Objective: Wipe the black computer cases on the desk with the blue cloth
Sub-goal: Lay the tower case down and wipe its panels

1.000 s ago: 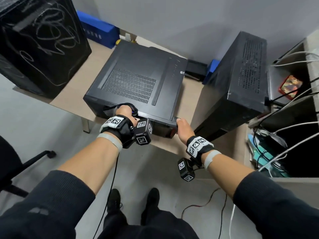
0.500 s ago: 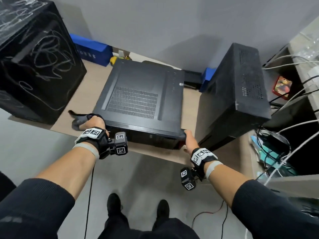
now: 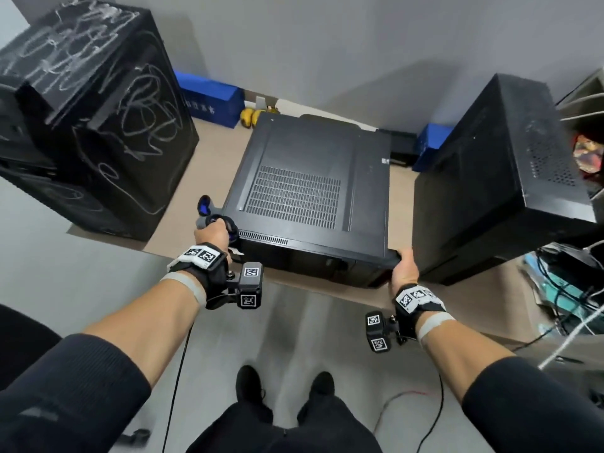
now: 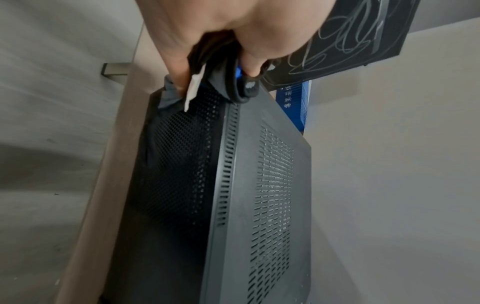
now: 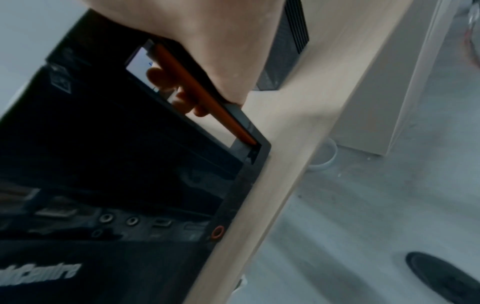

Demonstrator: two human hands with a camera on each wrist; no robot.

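Lying flat on the table (image 3: 457, 299), the middle case (image 3: 313, 197) (vented panel up) is held at both near corners. We note the left hand (image 3: 210, 235) clenched around the cloth (image 4: 231, 82) at the left corner. The right hand (image 3: 404, 268) grasps the right corner, fingers (image 5: 179, 96) hooked into the front recess.

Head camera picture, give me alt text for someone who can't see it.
A person's left hand holds a blue cloth at the near left corner of a black computer case lying flat on a desk, while the right hand grips its near right corner. Two more black cases flank it.
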